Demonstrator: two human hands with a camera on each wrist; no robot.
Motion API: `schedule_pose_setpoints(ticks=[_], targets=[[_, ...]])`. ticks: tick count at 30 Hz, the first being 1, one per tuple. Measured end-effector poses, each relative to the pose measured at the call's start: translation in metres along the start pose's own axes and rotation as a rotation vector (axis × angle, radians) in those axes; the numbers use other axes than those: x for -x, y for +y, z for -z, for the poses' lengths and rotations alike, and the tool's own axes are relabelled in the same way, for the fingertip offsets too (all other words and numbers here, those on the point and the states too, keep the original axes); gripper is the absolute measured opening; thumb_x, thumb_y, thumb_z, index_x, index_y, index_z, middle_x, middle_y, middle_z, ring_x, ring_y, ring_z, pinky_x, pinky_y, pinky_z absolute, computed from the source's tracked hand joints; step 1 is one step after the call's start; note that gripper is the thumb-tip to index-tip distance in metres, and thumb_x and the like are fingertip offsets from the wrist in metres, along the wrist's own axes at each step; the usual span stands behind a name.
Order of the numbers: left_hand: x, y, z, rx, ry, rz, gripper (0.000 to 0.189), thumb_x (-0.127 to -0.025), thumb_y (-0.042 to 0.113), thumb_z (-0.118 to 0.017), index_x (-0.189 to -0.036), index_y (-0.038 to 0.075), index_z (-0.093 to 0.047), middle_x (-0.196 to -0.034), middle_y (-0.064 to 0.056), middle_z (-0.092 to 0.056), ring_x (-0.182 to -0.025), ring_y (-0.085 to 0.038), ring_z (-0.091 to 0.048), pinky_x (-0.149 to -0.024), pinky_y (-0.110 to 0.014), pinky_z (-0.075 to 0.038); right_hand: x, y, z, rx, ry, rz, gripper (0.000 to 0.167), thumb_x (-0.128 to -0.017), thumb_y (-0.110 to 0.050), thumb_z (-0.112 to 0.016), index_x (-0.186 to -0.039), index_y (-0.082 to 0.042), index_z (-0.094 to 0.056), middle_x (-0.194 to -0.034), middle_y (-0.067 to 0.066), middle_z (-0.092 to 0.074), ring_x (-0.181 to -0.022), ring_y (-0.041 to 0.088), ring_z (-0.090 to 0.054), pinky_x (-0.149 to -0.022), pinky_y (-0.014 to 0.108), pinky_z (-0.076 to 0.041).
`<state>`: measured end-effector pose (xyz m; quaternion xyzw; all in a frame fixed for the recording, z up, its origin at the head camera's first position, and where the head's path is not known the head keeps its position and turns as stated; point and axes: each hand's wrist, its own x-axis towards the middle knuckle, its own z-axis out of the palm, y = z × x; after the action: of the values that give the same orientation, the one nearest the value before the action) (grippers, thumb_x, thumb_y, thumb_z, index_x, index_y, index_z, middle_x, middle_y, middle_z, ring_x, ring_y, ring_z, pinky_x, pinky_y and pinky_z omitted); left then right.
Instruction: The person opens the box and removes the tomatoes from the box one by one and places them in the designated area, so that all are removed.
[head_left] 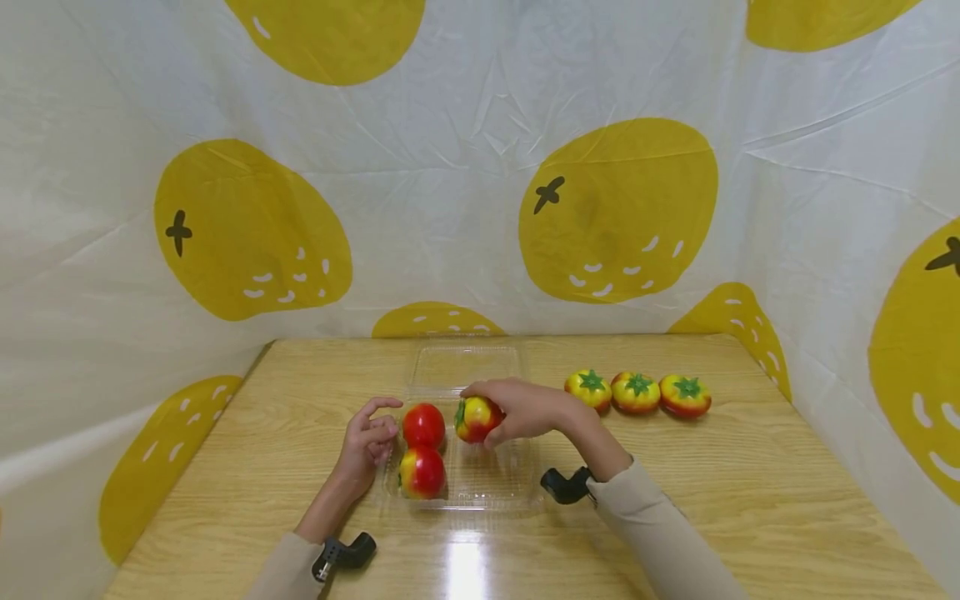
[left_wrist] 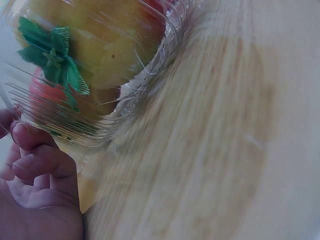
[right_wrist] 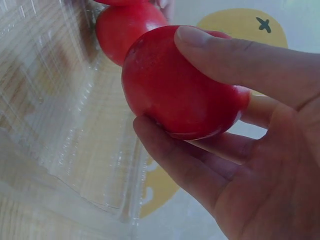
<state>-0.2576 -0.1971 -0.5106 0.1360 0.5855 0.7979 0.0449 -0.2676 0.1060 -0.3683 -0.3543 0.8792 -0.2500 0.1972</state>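
Fingers and thumb of the right hand curl round a red-and-yellow toy tomato, held just over the clear plastic clamshell tray to the right of the two tomatoes already lying along its left side. To do this well, I judge the tomato should be lowered into the bare cell beside the far one and released only once seated. The left hand, its fingers loosely bent against the tray's left rim and gripping nothing, should brace that light tray, since three more tomatoes wait at the far right.
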Motion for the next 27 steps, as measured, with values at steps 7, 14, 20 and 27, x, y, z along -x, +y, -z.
schedule_pose_setpoints(ticks=[7, 14, 20, 27], targets=[[0.001, 0.002, -0.001, -0.003, 0.017, 0.003, 0.033, -0.097, -0.007, -0.043, -0.121, 0.012, -0.056, -0.067, 0.008, -0.061, -0.050, -0.012, -0.037, -0.047, -0.035, -0.013, 0.008, -0.002, 0.002, -0.037, 0.056, 0.020, 0.071, -0.089, -0.019, -0.080, -0.151, -0.008, -0.046, -0.141, 0.008, -0.060, -0.122, 0.024, -0.058, -0.107, 0.045, -0.052], [0.001, 0.002, 0.000, -0.015, 0.019, 0.007, 0.033, -0.097, -0.006, -0.043, -0.122, 0.011, -0.056, -0.067, 0.008, -0.060, -0.049, -0.008, -0.041, -0.045, -0.033, -0.015, 0.018, -0.005, 0.006, -0.086, 0.128, 0.040, 0.075, -0.089, -0.021, -0.080, -0.153, -0.007, -0.043, -0.144, 0.010, -0.058, -0.120, 0.024, -0.059, -0.104, 0.044, -0.054], [0.000, 0.000, 0.001, -0.023, -0.001, 0.002, 0.032, -0.099, -0.004, -0.042, -0.123, 0.011, -0.055, -0.069, 0.008, -0.061, -0.050, -0.008, -0.042, -0.046, -0.032, -0.018, 0.025, -0.007, 0.008, -0.105, 0.184, 0.065, 0.074, -0.090, -0.020, -0.078, -0.154, -0.008, -0.043, -0.142, 0.009, -0.058, -0.120, 0.023, -0.060, -0.102, 0.041, -0.056], [0.000, -0.001, 0.002, -0.010, -0.010, -0.001, 0.032, -0.098, -0.005, -0.042, -0.123, 0.010, -0.055, -0.069, 0.008, -0.061, -0.050, -0.009, -0.041, -0.046, -0.033, -0.017, 0.034, -0.005, 0.005, -0.127, 0.260, 0.078, 0.075, -0.090, -0.018, -0.076, -0.155, -0.007, -0.040, -0.143, 0.009, -0.059, -0.120, 0.022, -0.062, -0.101, 0.039, -0.057]])
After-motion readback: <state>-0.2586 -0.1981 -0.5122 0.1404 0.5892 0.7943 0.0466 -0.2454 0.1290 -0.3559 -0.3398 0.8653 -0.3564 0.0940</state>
